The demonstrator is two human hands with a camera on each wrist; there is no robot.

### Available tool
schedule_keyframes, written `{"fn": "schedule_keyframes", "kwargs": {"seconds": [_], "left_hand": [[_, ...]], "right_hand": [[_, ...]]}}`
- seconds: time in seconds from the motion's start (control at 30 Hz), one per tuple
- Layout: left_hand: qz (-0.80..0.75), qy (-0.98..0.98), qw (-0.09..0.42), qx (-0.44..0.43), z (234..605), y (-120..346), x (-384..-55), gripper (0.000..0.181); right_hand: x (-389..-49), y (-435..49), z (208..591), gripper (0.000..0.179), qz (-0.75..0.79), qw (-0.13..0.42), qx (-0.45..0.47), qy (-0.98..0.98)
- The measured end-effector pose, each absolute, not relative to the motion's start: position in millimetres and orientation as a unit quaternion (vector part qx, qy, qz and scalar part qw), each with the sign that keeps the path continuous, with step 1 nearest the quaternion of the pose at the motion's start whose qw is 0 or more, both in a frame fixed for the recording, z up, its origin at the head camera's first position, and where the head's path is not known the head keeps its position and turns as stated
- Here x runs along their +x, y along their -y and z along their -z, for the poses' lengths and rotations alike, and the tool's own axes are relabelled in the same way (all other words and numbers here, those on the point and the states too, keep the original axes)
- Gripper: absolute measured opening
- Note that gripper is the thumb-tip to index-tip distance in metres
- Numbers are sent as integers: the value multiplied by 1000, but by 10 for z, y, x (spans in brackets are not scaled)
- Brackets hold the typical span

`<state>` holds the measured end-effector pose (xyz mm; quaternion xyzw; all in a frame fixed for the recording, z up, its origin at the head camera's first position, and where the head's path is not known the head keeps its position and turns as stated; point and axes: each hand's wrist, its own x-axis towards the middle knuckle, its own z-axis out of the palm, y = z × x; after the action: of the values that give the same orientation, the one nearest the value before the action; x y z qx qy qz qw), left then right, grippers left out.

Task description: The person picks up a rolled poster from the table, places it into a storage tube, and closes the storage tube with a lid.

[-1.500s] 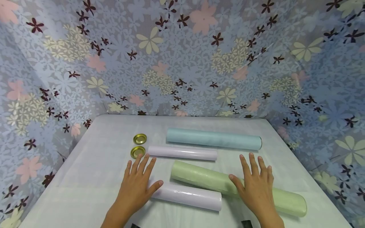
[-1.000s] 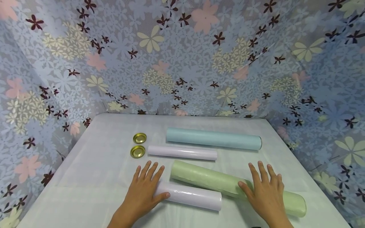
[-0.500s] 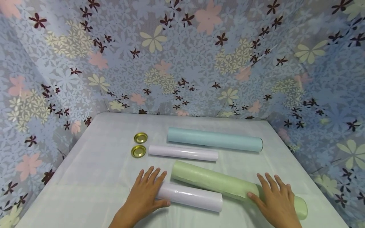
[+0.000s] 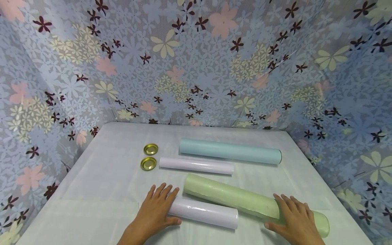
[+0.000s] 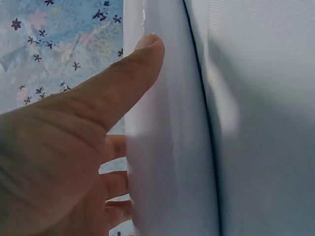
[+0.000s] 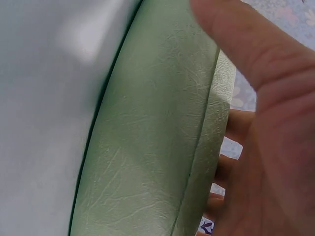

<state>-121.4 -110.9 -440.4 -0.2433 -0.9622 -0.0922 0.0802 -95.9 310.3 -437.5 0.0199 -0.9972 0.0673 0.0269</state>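
In the head view my left hand (image 4: 155, 214) spans the left part of a glossy pale lavender roll of sheet material (image 4: 208, 213), thumb on the near side, fingers over the far side. The left wrist view shows the thumb (image 5: 142, 61) lying across this roll, the other fingertips hidden behind it. My right hand (image 4: 295, 219) grips a thicker pale green roll (image 4: 229, 195) near its right end. Its bent fingers reach over the far side, and its thumb is toward me. A lengthwise edge of the green sheet (image 6: 172, 128) shows in the right wrist view. Both rolls lie on the table.
Behind these lie a thinner lavender roll (image 4: 196, 165) and a long light-blue roll (image 4: 229, 150). Two shallow gold lids (image 4: 151, 149) sit to their left, one in front of the other. Flowered cloth (image 4: 196, 68) hangs behind and beside the white-covered table (image 4: 82, 183).
Both hands have drawn back toward me and come down onto the rolls. The right hand has also shifted right along the green roll, its fingers bending over it. The rolls stay in place.
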Motion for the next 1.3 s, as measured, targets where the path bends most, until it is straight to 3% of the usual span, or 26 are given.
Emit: {"fn": "schedule_keyframes", "kwargs": {"seconds": [1.3], "left_hand": [[80,963,77,-245,4530,1083,-1316,79]], "right_hand": [[-1084,-3092,4490,105,38,85,59,994]]}}
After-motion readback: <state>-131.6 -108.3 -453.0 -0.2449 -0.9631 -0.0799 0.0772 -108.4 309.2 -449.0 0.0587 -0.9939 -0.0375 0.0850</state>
